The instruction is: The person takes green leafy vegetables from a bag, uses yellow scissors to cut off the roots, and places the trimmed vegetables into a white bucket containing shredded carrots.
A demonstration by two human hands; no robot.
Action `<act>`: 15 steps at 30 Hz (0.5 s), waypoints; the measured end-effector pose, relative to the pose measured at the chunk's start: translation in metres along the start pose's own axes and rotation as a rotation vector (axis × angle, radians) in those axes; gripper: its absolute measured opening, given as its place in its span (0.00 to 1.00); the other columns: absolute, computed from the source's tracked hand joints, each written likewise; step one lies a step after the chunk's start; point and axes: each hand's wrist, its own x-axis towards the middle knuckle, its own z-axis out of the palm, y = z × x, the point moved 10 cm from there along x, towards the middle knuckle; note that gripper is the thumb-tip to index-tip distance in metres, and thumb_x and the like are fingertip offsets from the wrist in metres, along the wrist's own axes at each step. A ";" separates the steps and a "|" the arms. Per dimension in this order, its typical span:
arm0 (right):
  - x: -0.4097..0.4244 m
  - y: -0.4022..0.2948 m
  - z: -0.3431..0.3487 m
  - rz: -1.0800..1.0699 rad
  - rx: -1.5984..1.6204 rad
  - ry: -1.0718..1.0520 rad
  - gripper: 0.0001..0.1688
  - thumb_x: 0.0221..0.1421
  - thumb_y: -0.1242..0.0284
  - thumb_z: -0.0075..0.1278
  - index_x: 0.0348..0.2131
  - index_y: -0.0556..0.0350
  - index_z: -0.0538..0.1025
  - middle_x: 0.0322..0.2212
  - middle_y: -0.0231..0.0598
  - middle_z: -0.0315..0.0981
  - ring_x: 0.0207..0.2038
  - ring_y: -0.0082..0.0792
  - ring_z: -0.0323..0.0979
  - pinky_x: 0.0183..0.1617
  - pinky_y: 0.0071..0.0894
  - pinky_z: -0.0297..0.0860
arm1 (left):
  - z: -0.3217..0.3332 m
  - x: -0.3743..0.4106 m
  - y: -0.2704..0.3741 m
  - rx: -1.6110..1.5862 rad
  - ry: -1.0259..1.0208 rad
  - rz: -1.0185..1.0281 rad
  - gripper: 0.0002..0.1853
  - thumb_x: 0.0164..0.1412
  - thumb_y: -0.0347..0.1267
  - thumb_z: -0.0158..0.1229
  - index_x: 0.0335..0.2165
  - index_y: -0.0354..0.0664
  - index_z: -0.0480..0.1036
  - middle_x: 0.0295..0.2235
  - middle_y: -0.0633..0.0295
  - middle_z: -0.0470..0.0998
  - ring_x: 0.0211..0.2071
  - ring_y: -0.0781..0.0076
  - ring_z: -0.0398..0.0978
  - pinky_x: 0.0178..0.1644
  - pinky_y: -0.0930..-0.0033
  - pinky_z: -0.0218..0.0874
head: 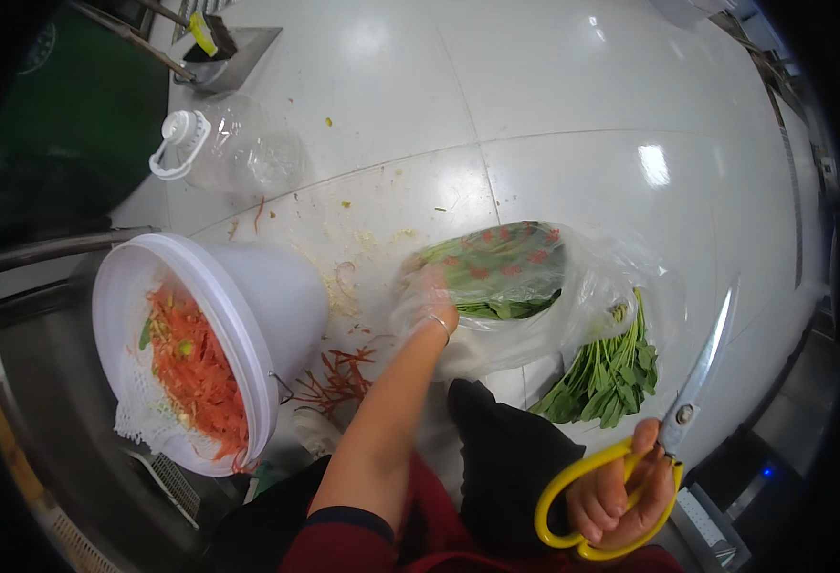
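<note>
My left hand reaches into a clear plastic bag with red print, which lies on the floor. Film blurs the fingers, which are at the stem end of the leafy greens inside; whether they grip is unclear. A bracelet circles that wrist. Yellow-handled scissors are in my right hand, fingers through the loops, the blades together and pointing away from me. Between the bag and the scissors lies a loose bunch of leafy greens, stems toward the bag.
On the left stands a white plastic bucket holding orange-red peelings and a mesh cloth. Reddish peelings litter the floor beside it. Farther off are a clear plastic jug with a white cap and a metal dustpan with a brush.
</note>
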 end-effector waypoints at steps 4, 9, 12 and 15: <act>0.015 0.003 0.006 0.030 -0.032 -0.019 0.19 0.64 0.61 0.40 0.48 0.51 0.57 0.15 0.35 0.59 0.09 0.21 0.54 0.12 0.19 0.61 | -0.042 0.009 0.030 0.087 -0.032 -0.004 0.19 0.61 0.31 0.44 0.51 0.44 0.67 0.53 0.54 0.67 0.57 0.58 0.63 0.59 0.61 0.57; 0.029 0.010 0.021 0.103 -0.078 -0.097 0.19 0.64 0.61 0.43 0.49 0.50 0.60 0.14 0.32 0.59 0.09 0.20 0.52 0.12 0.17 0.59 | -0.016 0.034 0.013 0.363 -0.125 0.006 0.13 0.61 0.33 0.46 0.41 0.45 0.73 0.43 0.56 0.74 0.49 0.62 0.70 0.53 0.62 0.60; 0.029 0.010 0.020 0.117 -0.070 -0.084 0.19 0.64 0.62 0.44 0.49 0.49 0.60 0.14 0.32 0.59 0.09 0.20 0.51 0.12 0.17 0.59 | -0.010 0.022 0.003 0.519 0.224 0.164 0.10 0.58 0.32 0.50 0.34 0.46 0.78 0.35 0.58 0.78 0.42 0.67 0.75 0.46 0.61 0.64; 0.029 0.008 0.016 0.119 -0.081 -0.089 0.18 0.64 0.62 0.44 0.49 0.49 0.60 0.14 0.32 0.59 0.09 0.20 0.51 0.11 0.18 0.58 | 0.003 0.027 0.001 0.445 -0.037 0.065 0.11 0.59 0.32 0.49 0.39 0.46 0.76 0.39 0.59 0.78 0.46 0.63 0.73 0.51 0.59 0.61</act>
